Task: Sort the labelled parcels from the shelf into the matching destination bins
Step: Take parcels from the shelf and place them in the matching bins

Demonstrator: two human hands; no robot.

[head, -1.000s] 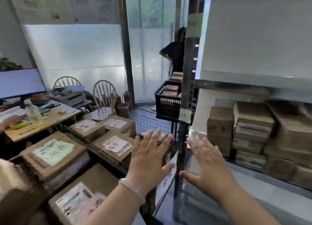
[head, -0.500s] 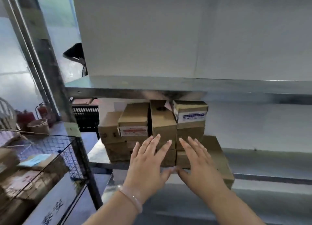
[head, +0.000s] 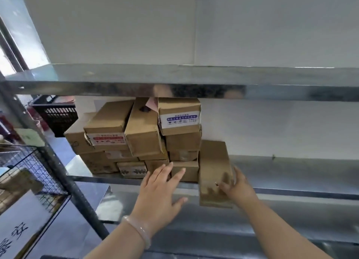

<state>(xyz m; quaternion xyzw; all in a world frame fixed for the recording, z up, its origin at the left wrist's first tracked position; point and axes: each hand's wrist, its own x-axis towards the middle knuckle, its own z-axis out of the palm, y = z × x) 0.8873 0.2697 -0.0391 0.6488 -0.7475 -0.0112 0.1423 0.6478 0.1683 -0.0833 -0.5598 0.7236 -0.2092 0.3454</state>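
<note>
Shelf [head: 291, 173] front, parcel [head: 213, 165] lengthwise front-to-back

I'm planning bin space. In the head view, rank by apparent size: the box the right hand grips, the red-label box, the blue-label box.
1. The gripped box in the right hand: largest, though nearest the camera.
2. The red-label box and the blue-label box: alike, unranked.

Left hand [head: 161, 196], right hand [head: 240, 189] bare; pale translucent bangle [head: 140, 229] on left wrist (smooth, glassy); forearms [head: 281, 229] bare too.
</note>
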